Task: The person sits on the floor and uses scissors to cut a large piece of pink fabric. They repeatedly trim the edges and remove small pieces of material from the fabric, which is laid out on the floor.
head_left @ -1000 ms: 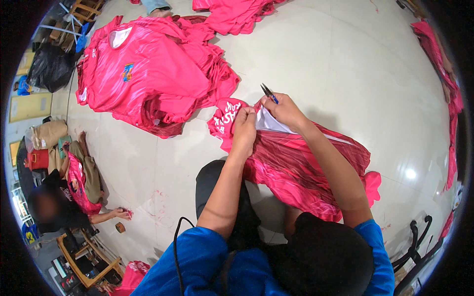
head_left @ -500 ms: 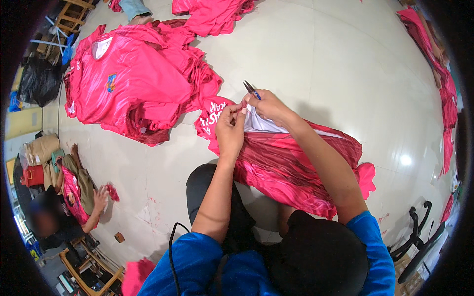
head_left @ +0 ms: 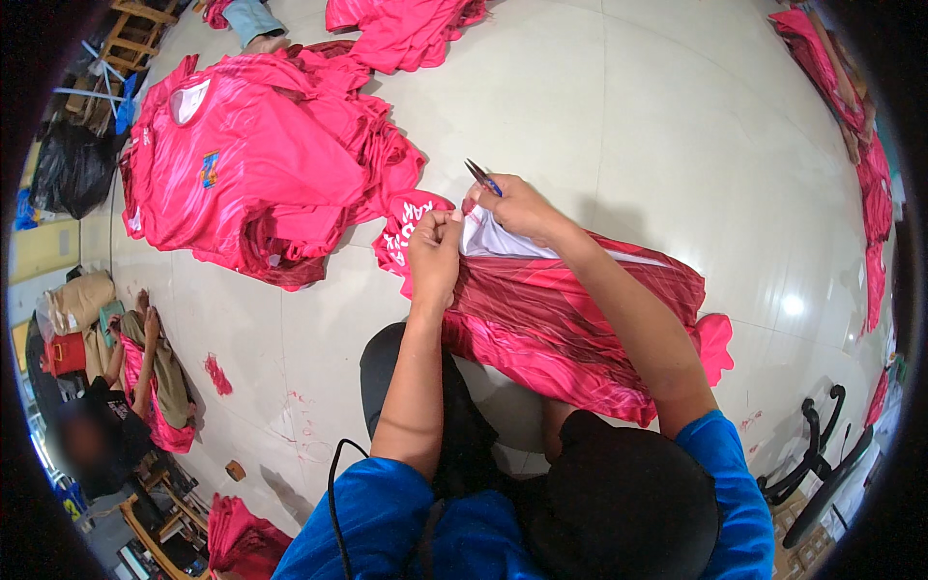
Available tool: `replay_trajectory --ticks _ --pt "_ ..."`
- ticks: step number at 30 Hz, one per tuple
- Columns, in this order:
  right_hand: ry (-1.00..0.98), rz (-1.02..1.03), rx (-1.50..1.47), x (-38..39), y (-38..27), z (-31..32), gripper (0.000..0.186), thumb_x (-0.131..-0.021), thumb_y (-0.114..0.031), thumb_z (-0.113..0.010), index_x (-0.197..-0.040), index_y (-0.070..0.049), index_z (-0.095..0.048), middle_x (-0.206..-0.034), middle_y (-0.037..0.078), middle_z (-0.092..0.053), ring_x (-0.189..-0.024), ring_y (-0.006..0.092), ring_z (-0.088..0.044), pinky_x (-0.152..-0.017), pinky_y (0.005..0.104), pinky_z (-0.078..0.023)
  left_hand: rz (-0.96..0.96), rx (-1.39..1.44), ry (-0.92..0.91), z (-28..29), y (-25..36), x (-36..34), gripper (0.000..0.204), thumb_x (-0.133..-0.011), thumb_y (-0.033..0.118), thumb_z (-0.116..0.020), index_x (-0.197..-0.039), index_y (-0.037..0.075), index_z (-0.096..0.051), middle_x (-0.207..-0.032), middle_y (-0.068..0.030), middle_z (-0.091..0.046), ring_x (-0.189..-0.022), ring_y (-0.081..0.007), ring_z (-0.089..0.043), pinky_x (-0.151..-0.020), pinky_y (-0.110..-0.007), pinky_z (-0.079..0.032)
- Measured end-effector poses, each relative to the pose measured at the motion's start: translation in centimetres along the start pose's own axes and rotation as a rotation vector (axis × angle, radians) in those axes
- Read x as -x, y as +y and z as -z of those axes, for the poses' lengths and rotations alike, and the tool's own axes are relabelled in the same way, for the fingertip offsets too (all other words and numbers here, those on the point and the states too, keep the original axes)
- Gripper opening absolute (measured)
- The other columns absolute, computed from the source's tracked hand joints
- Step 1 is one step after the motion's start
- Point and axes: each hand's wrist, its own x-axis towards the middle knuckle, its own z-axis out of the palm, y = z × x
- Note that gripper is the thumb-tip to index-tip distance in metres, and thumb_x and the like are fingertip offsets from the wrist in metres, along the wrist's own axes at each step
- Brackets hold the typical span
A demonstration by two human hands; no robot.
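Note:
A pink jersey (head_left: 556, 333) with dark red streaks lies across the floor in front of my knees, part of its white inside showing. My left hand (head_left: 434, 259) is closed, its thumb and fingertips pinching the jersey's edge near the white lettering. In my right hand (head_left: 522, 215) is a small pair of thread snips (head_left: 482, 178), dark blades pointing up and left, away from the cloth. That hand's fingers are also at the turned-out white edge, just right of my left fingertips. Whether they grip the cloth too, I cannot tell.
A heap of pink jerseys (head_left: 261, 159) lies at the far left, another pile (head_left: 406, 34) beyond it. Another person (head_left: 121, 416) sits at the left with pink cloth. A black chair base (head_left: 812, 454) stands at the right; more pink garments (head_left: 865, 184) lie along the far right.
My hands have moved slightly apart, the left one shifting left and down along the jersey's edge. At the left, the other person's arm has drawn back from the floor.

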Motion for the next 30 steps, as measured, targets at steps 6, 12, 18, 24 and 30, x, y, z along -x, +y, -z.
replay_trajectory --ticks 6,12,18,24,30 --pt "0.174 0.154 0.179 1.1 -0.6 -0.3 0.036 -0.111 -0.034 -0.066 -0.109 0.0 -0.076 -0.093 0.003 -0.071 -0.084 0.0195 -0.064 -0.083 0.0358 -0.052 -0.041 -0.141 0.011 -0.4 0.7 0.1 0.023 -0.115 0.024 -0.065 -0.113 0.001 -0.068 -0.097 0.001 -0.068 -0.089 -0.007 -0.057 -0.081 -0.025 -0.046" --pt "0.22 -0.134 -0.2 6.3 -2.6 -1.5 0.052 -0.115 -0.051 -0.053 -0.104 -0.003 -0.072 -0.077 0.002 -0.059 -0.06 0.0159 -0.052 -0.055 0.0353 -0.042 -0.222 -0.232 -0.003 -0.9 1.7 0.5 0.022 -0.116 0.024 -0.063 -0.113 0.002 -0.066 -0.097 0.0 -0.066 -0.089 -0.009 -0.056 -0.081 -0.027 -0.048" --pt "-0.172 -0.405 -1.055 8.9 -0.5 -3.9 0.051 -0.12 -0.05 -0.041 -0.109 -0.005 -0.063 -0.072 -0.004 -0.049 -0.047 0.0046 -0.034 -0.04 0.0238 -0.027 -0.215 -0.212 -0.01 -1.4 1.7 0.3 0.021 -0.116 0.022 -0.064 -0.108 0.002 -0.064 -0.087 0.0013 -0.062 -0.077 -0.0061 -0.051 -0.067 -0.026 -0.044" --pt "-0.255 -0.44 -1.194 8.6 0.2 -3.8 0.051 -0.12 -0.051 -0.042 -0.107 -0.006 -0.063 -0.073 -0.004 -0.05 -0.048 0.0046 -0.034 -0.038 0.023 -0.027 -0.208 -0.203 -0.029 -1.2 1.6 0.2 0.02 -0.116 0.022 -0.063 -0.109 0.004 -0.067 -0.094 0.003 -0.063 -0.084 -0.0056 -0.052 -0.074 -0.026 -0.044" --pt "-0.264 -0.471 -1.187 8.2 0.2 -3.6 0.045 -0.119 -0.045 -0.044 -0.103 -0.007 -0.063 -0.072 -0.003 -0.051 -0.046 0.004 -0.034 -0.037 0.0228 -0.025 -0.196 -0.227 -0.036 -1.2 1.2 -0.1 0.021 -0.116 0.024 -0.064 -0.109 0.003 -0.067 -0.091 0.0031 -0.063 -0.081 -0.006 -0.052 -0.072 -0.026 -0.044"
